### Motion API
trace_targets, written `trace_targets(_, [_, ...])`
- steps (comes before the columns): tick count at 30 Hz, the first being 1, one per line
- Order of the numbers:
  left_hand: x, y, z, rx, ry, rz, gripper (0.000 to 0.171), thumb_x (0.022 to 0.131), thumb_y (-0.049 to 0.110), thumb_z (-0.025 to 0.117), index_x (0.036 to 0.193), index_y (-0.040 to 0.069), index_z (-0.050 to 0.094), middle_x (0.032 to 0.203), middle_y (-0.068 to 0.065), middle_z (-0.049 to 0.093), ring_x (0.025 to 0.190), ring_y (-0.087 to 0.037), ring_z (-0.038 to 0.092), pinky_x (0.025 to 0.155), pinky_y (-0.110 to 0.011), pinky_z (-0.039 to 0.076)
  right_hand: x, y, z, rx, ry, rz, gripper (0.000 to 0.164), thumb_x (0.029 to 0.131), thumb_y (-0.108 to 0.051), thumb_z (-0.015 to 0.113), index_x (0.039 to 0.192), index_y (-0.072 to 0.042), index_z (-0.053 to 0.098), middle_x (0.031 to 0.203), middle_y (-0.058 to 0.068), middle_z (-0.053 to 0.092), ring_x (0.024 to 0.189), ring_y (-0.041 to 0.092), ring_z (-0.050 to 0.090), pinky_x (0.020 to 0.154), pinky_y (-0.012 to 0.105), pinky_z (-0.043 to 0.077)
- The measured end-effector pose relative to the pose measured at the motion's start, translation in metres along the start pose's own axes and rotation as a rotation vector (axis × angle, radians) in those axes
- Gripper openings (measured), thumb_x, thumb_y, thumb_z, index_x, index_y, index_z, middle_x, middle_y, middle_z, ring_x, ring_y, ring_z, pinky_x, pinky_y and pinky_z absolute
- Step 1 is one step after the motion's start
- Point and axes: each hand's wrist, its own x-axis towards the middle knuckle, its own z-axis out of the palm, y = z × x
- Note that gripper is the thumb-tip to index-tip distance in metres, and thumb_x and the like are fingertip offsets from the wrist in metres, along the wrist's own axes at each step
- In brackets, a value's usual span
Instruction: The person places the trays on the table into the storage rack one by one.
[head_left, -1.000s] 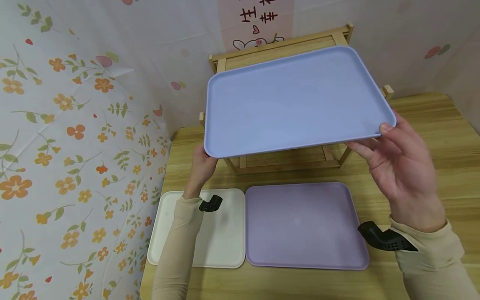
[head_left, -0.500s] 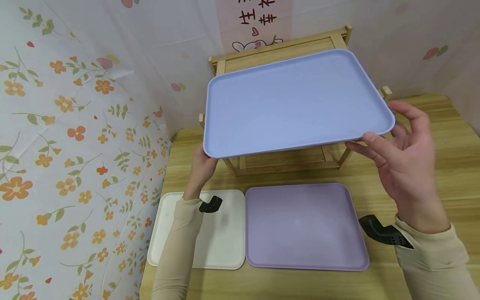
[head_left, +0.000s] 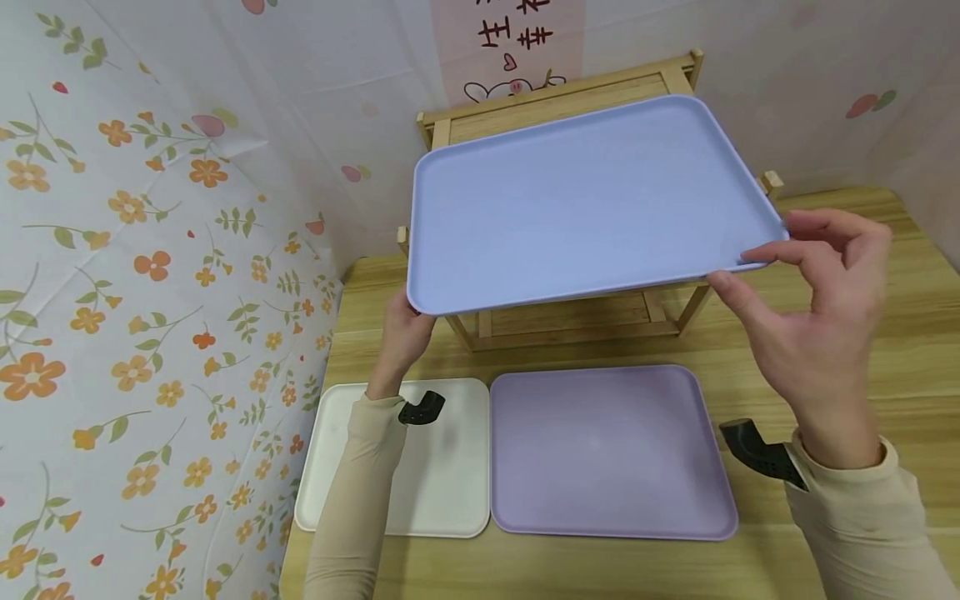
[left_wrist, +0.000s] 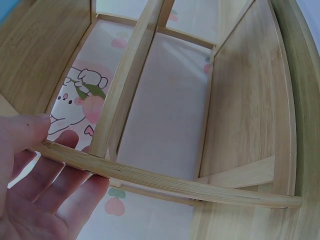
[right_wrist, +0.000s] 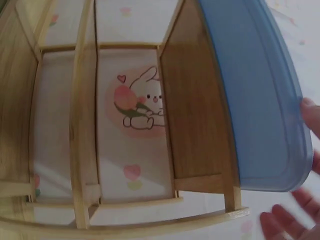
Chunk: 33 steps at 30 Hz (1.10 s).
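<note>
A light blue tray (head_left: 592,200) lies tilted over the top of a wooden shelf rack (head_left: 585,338), covering most of it in the head view. My left hand (head_left: 407,337) is below the tray's front left corner. Its thumb and fingers wrap round an upright post (left_wrist: 170,185) of the rack in the left wrist view. At the tray's front right corner, my right hand (head_left: 825,308) has its thumb against the front rim and bent fingers over the corner. From the right wrist view, the tray's underside (right_wrist: 265,100) shows beyond the rack's top panel (right_wrist: 197,100).
A white tray (head_left: 442,492) and a purple tray (head_left: 607,454) lie side by side on the wooden table (head_left: 825,558) in front of the rack. A flower-print cloth (head_left: 150,333) hangs at the left, and a printed backdrop (head_left: 337,67) stands behind.
My right hand has shifted its hold: the thumb slid left along the front rim and the fingers came up from beneath over the corner. My left hand has stayed put.
</note>
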Motion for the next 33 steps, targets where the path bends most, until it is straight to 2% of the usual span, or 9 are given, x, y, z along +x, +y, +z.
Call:
trace_targets(2, [0.000,0.000,0.000,-0.019,-0.006,0.000,0.022,0.090,-0.003,0.060,0.110,-0.012,0.061,0.097,-0.026,0.065,0.079,-0.007,0.055,0.069,-0.020,0.046,0.001,-0.001,0.003,-0.024,0.049,-0.056,0.059,0.071,-0.044,0.084,0.078,0.012,0.065,0.118,-0.015,0.050,0.115,0.008,0.048,0.089,0.016,0.034])
trace_targets(4, [-0.001,0.000,0.000,-0.038,-0.007,-0.006,0.021,0.090,-0.004,0.059,0.109,-0.012,0.061,0.096,-0.027,0.065,0.078,-0.006,0.055,0.069,-0.019,0.047,0.002,-0.002,0.007,-0.023,0.087,-0.108,0.065,0.071,-0.052,0.081,0.075,0.010,0.066,0.110,-0.007,0.059,0.113,0.009,0.049,0.089,0.019,0.032])
trace_targets(9, [0.000,0.000,0.000,-0.028,0.007,-0.016,0.021,0.089,-0.006,0.060,0.109,-0.013,0.061,0.096,-0.028,0.065,0.076,-0.003,0.053,0.068,-0.018,0.045,0.002,-0.003,0.013,-0.022,0.153,-0.226,0.064,0.074,-0.055,0.077,0.072,0.008,0.067,0.084,0.025,0.063,0.098,0.031,0.061,0.094,0.028,0.033])
trace_targets(11, [0.000,0.002,0.000,-0.020,0.004,-0.022,0.023,0.089,-0.007,0.058,0.111,-0.014,0.060,0.099,-0.030,0.064,0.077,-0.003,0.052,0.069,-0.017,0.044,0.002,-0.003,0.014,-0.032,0.155,-0.253,0.063,0.076,-0.054,0.076,0.072,0.008,0.068,0.078,0.029,0.060,0.095,0.039,0.061,0.095,0.031,0.035])
trace_targets(15, [-0.002,0.019,0.000,-0.008,-0.024,-0.036,0.028,0.091,-0.008,0.056,0.118,-0.015,0.056,0.110,-0.031,0.063,0.091,-0.006,0.057,0.078,-0.017,0.049,0.003,-0.004,0.015,-0.050,0.139,-0.282,0.060,0.078,-0.052,0.075,0.071,0.007,0.068,0.074,0.029,0.059,0.087,0.043,0.058,0.094,0.029,0.037])
trace_targets(19, [-0.005,0.037,-0.001,-0.003,-0.042,-0.058,0.029,0.092,-0.006,0.054,0.120,-0.015,0.055,0.114,-0.031,0.062,0.100,-0.019,0.061,0.082,-0.018,0.051,0.003,-0.004,0.017,-0.054,0.127,-0.306,0.056,0.080,-0.049,0.075,0.071,0.006,0.069,0.075,0.028,0.059,0.081,0.045,0.051,0.092,0.027,0.035])
trace_targets(23, [-0.006,0.041,-0.001,-0.003,-0.046,-0.078,0.028,0.092,-0.006,0.053,0.119,-0.015,0.055,0.113,-0.031,0.061,0.100,-0.027,0.061,0.079,-0.017,0.050,0.005,-0.004,0.019,-0.065,0.103,-0.311,0.052,0.083,-0.045,0.073,0.074,0.005,0.070,0.077,0.027,0.060,0.080,0.047,0.050,0.092,0.028,0.033])
trace_targets(27, [-0.006,0.038,-0.001,-0.030,-0.052,-0.097,0.025,0.093,-0.005,0.054,0.116,-0.015,0.057,0.113,-0.030,0.061,0.101,-0.027,0.061,0.080,-0.015,0.050,0.007,-0.004,0.019,-0.091,0.072,-0.304,0.046,0.084,-0.040,0.074,0.076,0.005,0.071,0.078,0.026,0.061,0.081,0.046,0.050,0.092,0.029,0.031])
trace_targets(33, [0.001,0.010,0.002,-0.089,-0.054,-0.089,0.021,0.094,-0.002,0.057,0.112,-0.013,0.057,0.109,-0.029,0.062,0.106,-0.032,0.062,0.083,-0.018,0.052,0.013,-0.005,0.021,-0.151,-0.001,-0.289,0.024,0.082,-0.018,0.076,0.082,0.005,0.071,0.081,0.026,0.061,0.083,0.046,0.050,0.091,0.029,0.029])
